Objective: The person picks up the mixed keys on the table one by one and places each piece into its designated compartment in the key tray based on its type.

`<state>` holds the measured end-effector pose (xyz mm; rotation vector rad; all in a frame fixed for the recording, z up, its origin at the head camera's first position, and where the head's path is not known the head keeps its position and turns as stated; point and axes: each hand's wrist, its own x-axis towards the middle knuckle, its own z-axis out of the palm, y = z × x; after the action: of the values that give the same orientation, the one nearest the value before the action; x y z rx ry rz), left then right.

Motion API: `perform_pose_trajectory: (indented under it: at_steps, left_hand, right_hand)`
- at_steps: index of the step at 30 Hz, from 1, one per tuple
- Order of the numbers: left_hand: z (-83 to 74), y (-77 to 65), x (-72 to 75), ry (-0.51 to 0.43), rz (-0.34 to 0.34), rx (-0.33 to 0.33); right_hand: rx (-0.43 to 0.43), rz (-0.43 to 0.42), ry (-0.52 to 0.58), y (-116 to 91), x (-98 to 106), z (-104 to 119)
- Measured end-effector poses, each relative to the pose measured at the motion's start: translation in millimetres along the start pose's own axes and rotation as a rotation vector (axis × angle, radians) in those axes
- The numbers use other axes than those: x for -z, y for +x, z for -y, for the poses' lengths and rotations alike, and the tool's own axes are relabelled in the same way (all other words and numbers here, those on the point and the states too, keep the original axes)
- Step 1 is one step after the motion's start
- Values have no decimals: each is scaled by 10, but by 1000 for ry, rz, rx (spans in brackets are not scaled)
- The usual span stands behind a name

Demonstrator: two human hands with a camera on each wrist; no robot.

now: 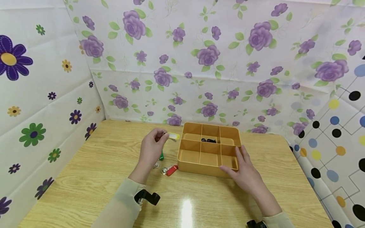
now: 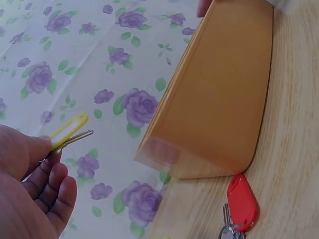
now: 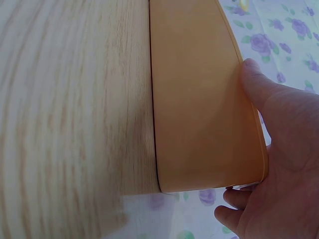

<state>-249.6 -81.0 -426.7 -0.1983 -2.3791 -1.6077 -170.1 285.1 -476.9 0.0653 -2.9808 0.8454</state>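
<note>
My left hand (image 1: 151, 147) pinches a key with a yellow-rimmed tag (image 1: 174, 136) between thumb and fingers, above the table just left of the organizer box (image 1: 199, 168). In the left wrist view, the key (image 2: 75, 140) points away from the fingertips beside its tag. The box is orange-tan with two rows of three compartments. My right hand (image 1: 246, 174) holds its front right corner, thumb on the front rim and the other fingers along the right side. A black-tagged key (image 1: 211, 141) lies in the back middle compartment.
A red-tagged key (image 1: 172, 170) lies on the table by the box's front left corner. A green tag (image 1: 161, 155) and a key beside it are partly hidden behind my left hand. Flowered cloth (image 1: 176, 79) hangs behind the wooden table (image 1: 114, 148).
</note>
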Motion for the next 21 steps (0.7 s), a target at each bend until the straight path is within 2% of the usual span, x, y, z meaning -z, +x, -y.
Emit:
perform_pose_trajectory:
  at_steps: [15, 21]
  left_hand:
    - [-267, 44, -175, -81, -25, -54]
    - [-337, 52, -246, -108, -14, -52]
  right_hand:
    - [-1, 1, 7, -12, 9, -4]
    - [-2, 2, 1, -1, 1, -8]
